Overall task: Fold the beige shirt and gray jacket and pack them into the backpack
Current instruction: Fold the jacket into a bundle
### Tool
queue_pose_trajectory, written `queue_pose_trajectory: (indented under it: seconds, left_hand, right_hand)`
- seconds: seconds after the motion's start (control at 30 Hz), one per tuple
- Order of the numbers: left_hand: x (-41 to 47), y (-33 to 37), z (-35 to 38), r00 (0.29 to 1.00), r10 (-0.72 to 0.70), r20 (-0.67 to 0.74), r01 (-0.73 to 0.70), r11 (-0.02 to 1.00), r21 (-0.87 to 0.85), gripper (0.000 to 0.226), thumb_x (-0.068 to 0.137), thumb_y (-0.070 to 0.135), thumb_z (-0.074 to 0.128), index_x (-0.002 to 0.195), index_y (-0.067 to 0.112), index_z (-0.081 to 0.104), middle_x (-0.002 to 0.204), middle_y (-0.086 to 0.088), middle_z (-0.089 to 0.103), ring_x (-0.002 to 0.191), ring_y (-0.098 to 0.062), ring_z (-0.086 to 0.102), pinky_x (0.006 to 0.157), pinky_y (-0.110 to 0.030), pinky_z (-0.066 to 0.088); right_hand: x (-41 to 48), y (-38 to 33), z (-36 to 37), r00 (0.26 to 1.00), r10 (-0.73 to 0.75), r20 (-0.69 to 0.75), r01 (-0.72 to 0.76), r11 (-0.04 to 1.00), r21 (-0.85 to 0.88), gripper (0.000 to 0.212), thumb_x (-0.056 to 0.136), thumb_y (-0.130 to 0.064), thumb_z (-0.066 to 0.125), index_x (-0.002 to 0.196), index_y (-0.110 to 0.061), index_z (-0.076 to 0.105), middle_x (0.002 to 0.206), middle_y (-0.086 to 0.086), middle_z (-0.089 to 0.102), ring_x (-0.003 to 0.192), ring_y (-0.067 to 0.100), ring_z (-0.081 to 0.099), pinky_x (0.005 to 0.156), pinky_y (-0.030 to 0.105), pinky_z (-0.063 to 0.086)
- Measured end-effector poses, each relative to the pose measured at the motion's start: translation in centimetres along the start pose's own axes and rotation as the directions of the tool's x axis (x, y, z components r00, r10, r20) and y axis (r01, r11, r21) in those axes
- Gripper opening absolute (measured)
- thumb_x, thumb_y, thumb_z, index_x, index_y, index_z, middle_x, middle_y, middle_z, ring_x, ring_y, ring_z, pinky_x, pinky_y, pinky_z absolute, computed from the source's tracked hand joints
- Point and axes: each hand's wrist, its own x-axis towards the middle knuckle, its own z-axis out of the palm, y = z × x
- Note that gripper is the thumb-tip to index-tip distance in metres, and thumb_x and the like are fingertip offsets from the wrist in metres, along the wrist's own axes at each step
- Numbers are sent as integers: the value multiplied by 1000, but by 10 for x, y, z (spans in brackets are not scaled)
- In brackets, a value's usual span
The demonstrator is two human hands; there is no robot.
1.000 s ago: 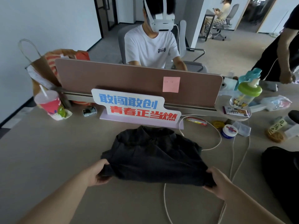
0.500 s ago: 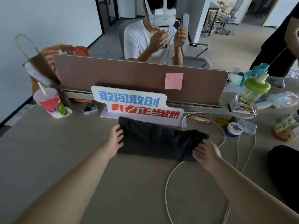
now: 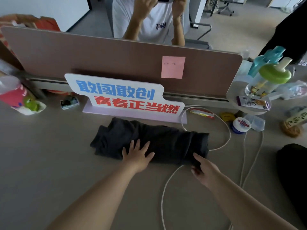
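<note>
Top edge: seated person (image 3: 149,22) cut off above the chest. Left edge: pink cup (image 3: 15,95) cropped. Right edge: dark object (image 3: 292,171) cropped, unidentifiable. Sticky note (image 3: 173,67): writing illegible. Right hand (image 3: 207,173): fingertips hidden under the gray jacket (image 3: 166,140) corner.

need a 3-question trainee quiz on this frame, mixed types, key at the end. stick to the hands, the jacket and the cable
1. True or false: the left hand lies flat, fingers spread, on the gray jacket.
2. What is the right hand doing? A) pinching the jacket's near corner B) pressing flat on its top C) touching nothing
3. Fill in: the white cable passes under the jacket's ___ end.

Key: 1 true; 2 A; 3 right.
</note>
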Motion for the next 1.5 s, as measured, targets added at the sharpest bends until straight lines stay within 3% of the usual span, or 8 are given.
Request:
queue_pose_trajectory:
  seconds: [0.37, 0.57, 0.67, 0.83, 1.0, 1.1, 1.2, 1.5]
  left_hand:
    - [-27, -37, -69, 990, 15, 139, 92, 678, -730, 52, 98, 46, 39, 144, 21, 39, 151, 0, 37, 140, -18, 33, 114, -28, 23]
    - [-26, -98, -81, 970, -138, 201, 169, -217, -961, 74, 84, 77, 14, 126, 29, 51, 117, -7, 64, 113, -34, 56, 91, -49, 42]
    - [-30, -125, -90, 915, -325, 239, 178, -208, -962, 67, 77, 78, 41, 120, 29, 54, 117, -6, 63, 104, -33, 61, 75, -43, 52]
    - [-15, -123, -91, 888, -458, -52, 149, 391, -908, 60, 68, 54, 76, 117, 25, 55, 112, 1, 63, 104, -24, 62, 86, -40, 55]
    - [0, -117, -101, 771, -592, -236, 213, 588, -780, 65, 76, 18, 70, 134, 15, 41, 128, -10, 51, 117, -31, 51, 87, -36, 44]
    - [8, -118, -98, 824, -528, -207, 310, 725, -615, 70, 81, 13, 55, 145, 22, 29, 134, -8, 44, 121, -29, 47, 92, -39, 44]
    - [19, -113, -95, 886, -463, -18, 333, 664, -669, 50, 84, 43, 55, 126, 16, 54, 116, -6, 61, 102, -25, 59, 86, -35, 50]
    - [10, -102, -104, 874, -121, 471, 479, 382, -791, 68, 60, 55, 79, 111, 11, 67, 102, -7, 73, 96, -24, 67, 90, -33, 52]
  right_hand:
    - [-99, -15, 103, 790, -589, 167, 613, 760, -218, 18, 84, -24, 66, 100, -31, 62, 92, -5, 68, 85, 13, 62, 74, 30, 45]
    - [-118, 49, 181, 401, -483, 778, 883, -23, -469, 54, 91, -40, 50, 140, -21, 36, 150, -1, 35, 141, 19, 27, 117, 32, 22]
    - [-100, 73, 190, 466, -165, 869, 770, -408, -490, 71, 97, -49, 35, 153, -24, -2, 160, 1, -14, 145, 23, -22, 112, 34, -18]
    - [-94, 63, 196, 454, -163, 876, 842, -244, -481, 60, 99, -43, 35, 152, -25, 15, 161, -4, 3, 148, 13, -7, 113, 24, -8]
    - [-74, 48, 197, 415, -673, 613, 776, -90, -624, 38, 88, -31, 62, 122, -14, 60, 128, 2, 53, 124, 21, 46, 107, 33, 38]
    - [-55, 35, 194, 840, -490, 234, 479, 466, -744, 62, 80, -43, 68, 130, -13, 47, 127, 4, 49, 116, 23, 49, 92, 35, 46]
    - [-38, 30, 190, 979, -65, 192, 158, 837, -523, 55, 74, -40, 75, 115, -5, 61, 102, 9, 68, 89, 26, 66, 74, 34, 55]
    - [-46, 17, 159, 915, 151, 375, -8, 934, -357, 34, 80, -28, 71, 104, -4, 67, 91, 16, 75, 85, 30, 70, 68, 33, 54]
